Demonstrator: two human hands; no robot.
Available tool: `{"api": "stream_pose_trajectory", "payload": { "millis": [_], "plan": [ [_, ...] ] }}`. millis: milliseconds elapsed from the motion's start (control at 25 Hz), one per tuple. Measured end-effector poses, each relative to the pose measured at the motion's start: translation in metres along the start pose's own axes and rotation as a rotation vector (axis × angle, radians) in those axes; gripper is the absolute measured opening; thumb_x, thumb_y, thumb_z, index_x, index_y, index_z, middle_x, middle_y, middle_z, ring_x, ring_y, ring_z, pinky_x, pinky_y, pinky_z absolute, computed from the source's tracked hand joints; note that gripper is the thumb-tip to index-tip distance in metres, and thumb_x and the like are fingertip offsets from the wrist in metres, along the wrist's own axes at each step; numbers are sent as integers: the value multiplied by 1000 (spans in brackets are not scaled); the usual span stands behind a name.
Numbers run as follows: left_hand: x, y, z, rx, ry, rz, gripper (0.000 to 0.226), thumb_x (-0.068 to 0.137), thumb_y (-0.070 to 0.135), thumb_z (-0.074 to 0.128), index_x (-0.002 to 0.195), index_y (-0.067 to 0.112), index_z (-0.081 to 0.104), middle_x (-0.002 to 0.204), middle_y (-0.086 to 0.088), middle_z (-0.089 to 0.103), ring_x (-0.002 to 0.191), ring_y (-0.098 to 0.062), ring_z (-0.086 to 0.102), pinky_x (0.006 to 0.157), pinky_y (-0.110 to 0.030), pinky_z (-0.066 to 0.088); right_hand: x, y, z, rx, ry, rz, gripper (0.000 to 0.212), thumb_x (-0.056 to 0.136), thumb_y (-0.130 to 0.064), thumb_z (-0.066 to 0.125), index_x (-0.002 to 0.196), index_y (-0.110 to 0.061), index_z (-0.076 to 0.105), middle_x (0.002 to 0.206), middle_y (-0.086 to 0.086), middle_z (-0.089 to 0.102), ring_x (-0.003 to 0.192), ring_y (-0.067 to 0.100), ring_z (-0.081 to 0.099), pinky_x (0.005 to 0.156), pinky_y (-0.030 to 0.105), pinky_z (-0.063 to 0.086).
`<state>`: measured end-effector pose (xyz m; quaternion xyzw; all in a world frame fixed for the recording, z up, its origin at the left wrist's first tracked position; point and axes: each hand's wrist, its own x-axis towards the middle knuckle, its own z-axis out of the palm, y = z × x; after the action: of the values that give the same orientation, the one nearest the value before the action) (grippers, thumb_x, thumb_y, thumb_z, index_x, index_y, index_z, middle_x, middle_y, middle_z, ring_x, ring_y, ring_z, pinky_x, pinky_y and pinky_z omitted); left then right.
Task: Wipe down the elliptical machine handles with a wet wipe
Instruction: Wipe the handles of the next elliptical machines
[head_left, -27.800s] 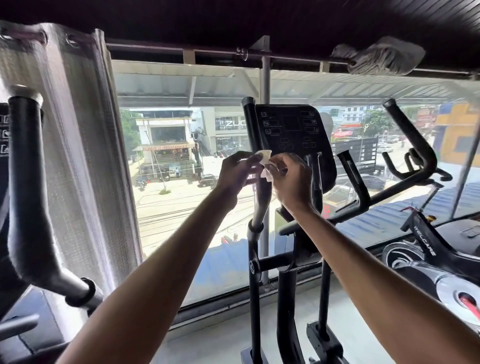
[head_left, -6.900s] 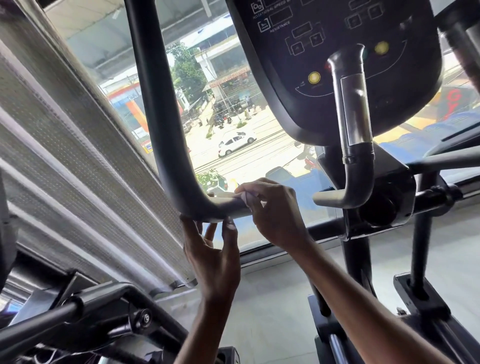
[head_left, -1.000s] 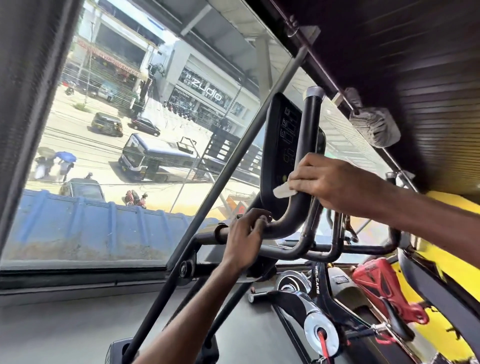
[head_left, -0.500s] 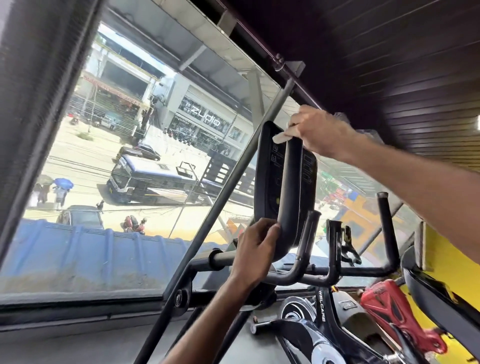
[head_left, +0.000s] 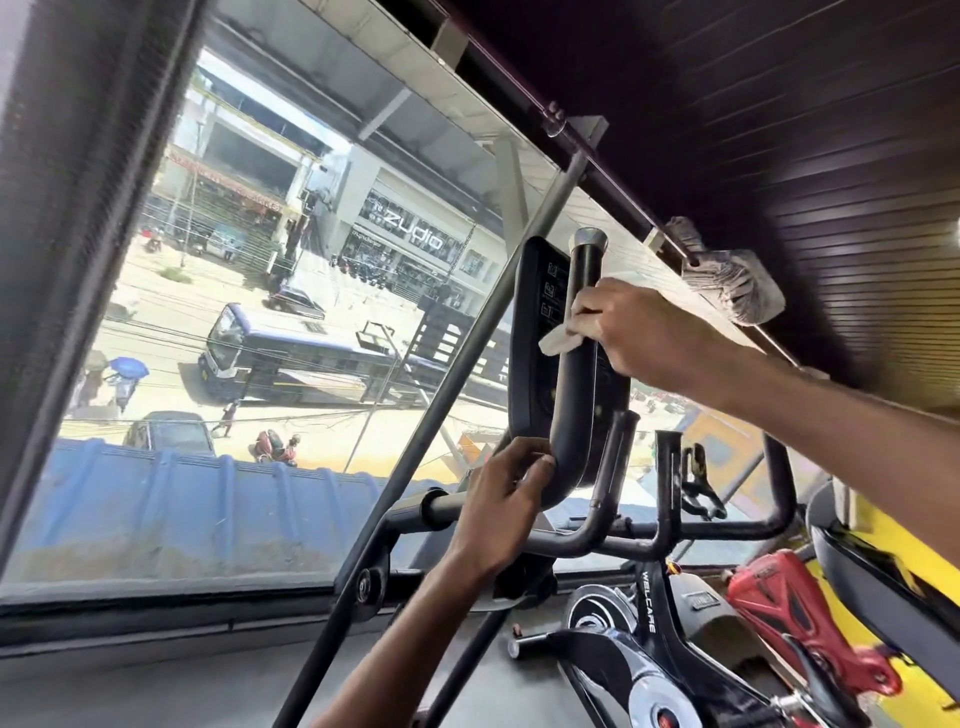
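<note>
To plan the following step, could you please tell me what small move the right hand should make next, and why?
Probably slide the right hand with the wipe down the handle: it sits just under the silver cap, and an uncovered stretch runs down to the left hand gripping the bend.

The tilted head camera looks closely past the handle (head_left: 574, 400) toward the window (head_left: 270, 364).
</note>
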<state>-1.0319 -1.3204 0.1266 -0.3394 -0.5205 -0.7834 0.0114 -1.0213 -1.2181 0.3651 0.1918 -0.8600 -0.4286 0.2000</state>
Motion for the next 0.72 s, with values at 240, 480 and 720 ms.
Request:
{"api": "stream_pose_trajectory", "payload": {
  "millis": [240,480,720],
  "plan": [
    [-8,-23,-18,44,1,-46,21,91,37,53,91,40,74,92,20,75,96,0,68,84,-24,50,-41,-51,-6,80,-48,-111,48,71,11,72,114,-11,74,98,0,60,93,18,55,79,32,59],
    [-9,-64,-25,132,65,-118,20,102,23,56,109,30,73,107,13,76,105,1,67,88,-21,48,-53,-105,-7,17,-133,-117,28,85,-2,54,105,-9,73,99,0,59,98,19,52,79,32,57],
    [-5,-100,-41,214,87,-244,42,77,14,43,107,29,68,107,2,74,105,-19,68,90,-35,53,-48,-167,15,-54,-196,-163,15,76,-9,59,66,-10,70,71,6,61,76,23,54,63,34,49]
  ]
}}
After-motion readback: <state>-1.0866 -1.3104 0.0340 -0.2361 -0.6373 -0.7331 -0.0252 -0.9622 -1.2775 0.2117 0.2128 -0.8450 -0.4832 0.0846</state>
